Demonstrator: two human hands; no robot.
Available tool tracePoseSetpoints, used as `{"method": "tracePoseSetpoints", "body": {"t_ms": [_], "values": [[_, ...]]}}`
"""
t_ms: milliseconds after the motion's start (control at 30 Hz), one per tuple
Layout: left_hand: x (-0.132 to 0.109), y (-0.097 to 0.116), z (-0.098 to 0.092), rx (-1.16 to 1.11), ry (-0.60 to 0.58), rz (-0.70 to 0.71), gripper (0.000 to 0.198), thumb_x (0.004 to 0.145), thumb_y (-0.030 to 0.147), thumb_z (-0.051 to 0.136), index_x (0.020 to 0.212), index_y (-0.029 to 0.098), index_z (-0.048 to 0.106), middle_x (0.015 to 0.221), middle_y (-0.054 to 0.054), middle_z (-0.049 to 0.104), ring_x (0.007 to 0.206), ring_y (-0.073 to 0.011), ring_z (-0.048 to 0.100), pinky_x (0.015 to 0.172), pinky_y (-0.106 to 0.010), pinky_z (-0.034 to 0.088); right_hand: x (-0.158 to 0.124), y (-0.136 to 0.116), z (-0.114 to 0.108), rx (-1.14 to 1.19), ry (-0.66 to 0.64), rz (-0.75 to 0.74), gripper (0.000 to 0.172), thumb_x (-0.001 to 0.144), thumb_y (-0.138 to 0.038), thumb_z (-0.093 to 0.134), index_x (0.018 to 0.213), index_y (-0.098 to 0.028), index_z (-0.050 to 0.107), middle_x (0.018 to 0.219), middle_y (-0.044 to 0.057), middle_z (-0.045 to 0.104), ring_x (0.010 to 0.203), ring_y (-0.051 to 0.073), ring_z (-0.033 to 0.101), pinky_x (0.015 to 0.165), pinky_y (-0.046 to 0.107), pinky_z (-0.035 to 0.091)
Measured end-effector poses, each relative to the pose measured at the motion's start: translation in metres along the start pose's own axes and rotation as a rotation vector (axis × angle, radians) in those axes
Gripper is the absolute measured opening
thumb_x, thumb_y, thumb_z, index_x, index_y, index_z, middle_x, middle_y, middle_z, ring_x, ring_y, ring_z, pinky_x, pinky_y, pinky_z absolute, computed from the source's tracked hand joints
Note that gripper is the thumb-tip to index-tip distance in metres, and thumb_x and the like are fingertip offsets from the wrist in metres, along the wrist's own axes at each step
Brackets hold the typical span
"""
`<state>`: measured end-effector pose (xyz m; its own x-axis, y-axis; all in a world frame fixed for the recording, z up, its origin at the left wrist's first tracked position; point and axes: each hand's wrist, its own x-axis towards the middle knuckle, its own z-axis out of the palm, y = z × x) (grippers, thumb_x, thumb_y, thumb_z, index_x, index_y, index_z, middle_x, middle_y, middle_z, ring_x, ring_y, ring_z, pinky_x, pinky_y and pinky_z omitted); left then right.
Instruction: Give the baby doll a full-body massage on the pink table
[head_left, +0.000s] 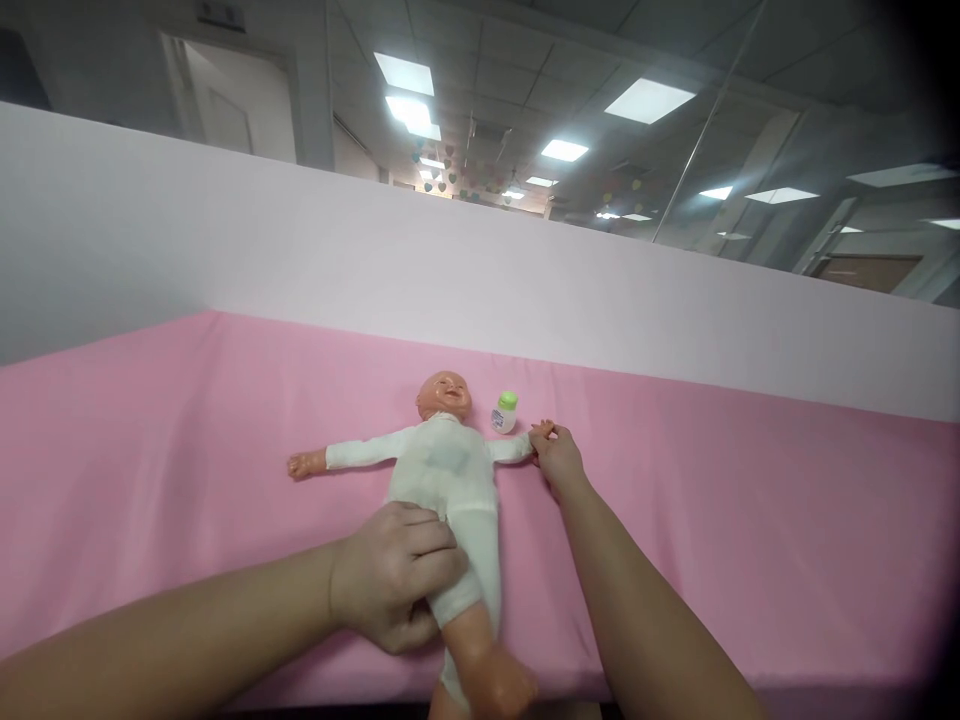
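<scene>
A baby doll in a white cloth suit lies on its back on a pink padded surface, its head toward the wall and both arms spread. My left hand is closed around one of its legs at the thigh; that leg is raised and bent across the other. With thumb and fingers, my right hand pinches the doll's other-side hand at the wrist. Close to the doll's head and that arm stands a small clear bottle with a green cap. The doll's lower foot is partly cut off at the bottom of the view.
A pink cover spreads to both sides, with its front edge near the bottom of the view. Behind it rises a low white wall topped by a glass pane that reflects or shows ceiling lights. A doorway is at the upper left.
</scene>
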<state>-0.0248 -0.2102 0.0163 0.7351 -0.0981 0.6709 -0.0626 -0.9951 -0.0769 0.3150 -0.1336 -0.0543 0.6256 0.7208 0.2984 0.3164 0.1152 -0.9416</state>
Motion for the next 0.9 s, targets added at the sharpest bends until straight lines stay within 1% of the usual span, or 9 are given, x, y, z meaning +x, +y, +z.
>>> {"method": "tracePoseSetpoints", "body": {"t_ms": [133,267,367,433,533,600,667,733,900], "values": [[0.002,0.0,0.0,-0.072,0.0,-0.046,0.039,0.072,0.024,0.057,0.111,0.02,0.06,0.08,-0.007,0.066,0.062,-0.0218,0.06,0.056,-0.037,0.048,-0.003,-0.006,-0.003,-0.015,-0.039,0.07,0.052,0.078,-0.045,0.076,0.123,-0.022,0.061,0.118,0.011,0.075,0.099,0.027,0.074,0.081,0.041,0.064],[-0.003,-0.017,-0.01,-0.114,0.133,-0.184,0.05,0.076,0.022,0.063,0.125,0.021,0.056,0.105,-0.011,0.07,0.09,-0.0263,0.068,0.077,-0.04,0.056,-0.015,-0.027,-0.004,0.014,-0.072,0.034,0.059,0.081,-0.048,0.074,0.132,-0.023,0.056,0.123,0.011,0.074,0.101,0.026,0.074,0.081,0.037,0.063],[-0.008,-0.037,-0.021,-0.096,0.201,-0.36,0.056,0.079,0.019,0.064,0.134,0.024,0.054,0.12,-0.01,0.068,0.11,-0.0279,0.066,0.095,-0.042,0.055,-0.032,-0.049,0.001,0.0,-0.089,-0.083,0.059,0.083,-0.049,0.073,0.133,-0.024,0.055,0.122,0.009,0.074,0.098,0.025,0.073,0.082,0.036,0.061],[-0.011,-0.05,-0.026,-0.081,0.223,-0.525,0.055,0.083,0.019,0.063,0.136,0.024,0.054,0.128,-0.01,0.066,0.117,-0.028,0.065,0.099,-0.043,0.054,-0.046,-0.063,0.009,-0.073,-0.107,-0.18,0.052,0.083,-0.046,0.073,0.128,-0.024,0.059,0.114,0.007,0.076,0.093,0.024,0.073,0.081,0.036,0.059],[-0.013,-0.066,-0.026,-0.085,0.239,-0.753,0.049,0.088,0.019,0.058,0.137,0.024,0.057,0.133,-0.008,0.066,0.122,-0.0275,0.063,0.103,-0.042,0.053,-0.067,-0.081,0.022,-0.197,-0.234,-0.356,0.039,0.086,-0.037,0.07,0.124,-0.027,0.065,0.112,0.004,0.076,0.092,0.023,0.07,0.083,0.037,0.057],[-0.013,-0.072,-0.025,-0.139,0.206,-0.848,0.044,0.088,0.02,0.058,0.132,0.024,0.062,0.13,-0.007,0.068,0.121,-0.0272,0.065,0.104,-0.041,0.053,-0.078,-0.089,0.028,-0.301,-0.33,-0.484,0.035,0.086,-0.03,0.069,0.121,-0.03,0.07,0.109,0.002,0.076,0.096,0.023,0.068,0.089,0.038,0.054],[-0.013,-0.076,-0.023,-0.231,0.163,-0.9,0.039,0.089,0.024,0.06,0.128,0.023,0.065,0.124,-0.006,0.071,0.116,-0.0271,0.068,0.102,-0.041,0.055,-0.085,-0.094,0.032,-0.385,-0.393,-0.573,0.035,0.087,-0.025,0.067,0.121,-0.032,0.072,0.107,0.001,0.076,0.101,0.025,0.065,0.092,0.039,0.051],[-0.013,-0.076,-0.024,-0.317,0.151,-0.92,0.035,0.091,0.028,0.061,0.125,0.022,0.065,0.12,-0.006,0.073,0.112,-0.0267,0.069,0.098,-0.039,0.056,-0.088,-0.097,0.033,-0.42,-0.424,-0.607,0.036,0.089,-0.023,0.065,0.122,-0.033,0.072,0.109,0.002,0.076,0.104,0.026,0.064,0.094,0.04,0.049],[-0.01,-0.062,-0.028,-0.441,0.118,-0.817,0.029,0.095,0.029,0.059,0.123,0.022,0.062,0.118,-0.006,0.071,0.11,-0.0246,0.068,0.094,-0.036,0.057,-0.084,-0.096,0.029,-0.409,-0.436,-0.606,0.035,0.089,-0.024,0.064,0.122,-0.03,0.072,0.106,0.003,0.076,0.101,0.025,0.065,0.094,0.04,0.049]]}}
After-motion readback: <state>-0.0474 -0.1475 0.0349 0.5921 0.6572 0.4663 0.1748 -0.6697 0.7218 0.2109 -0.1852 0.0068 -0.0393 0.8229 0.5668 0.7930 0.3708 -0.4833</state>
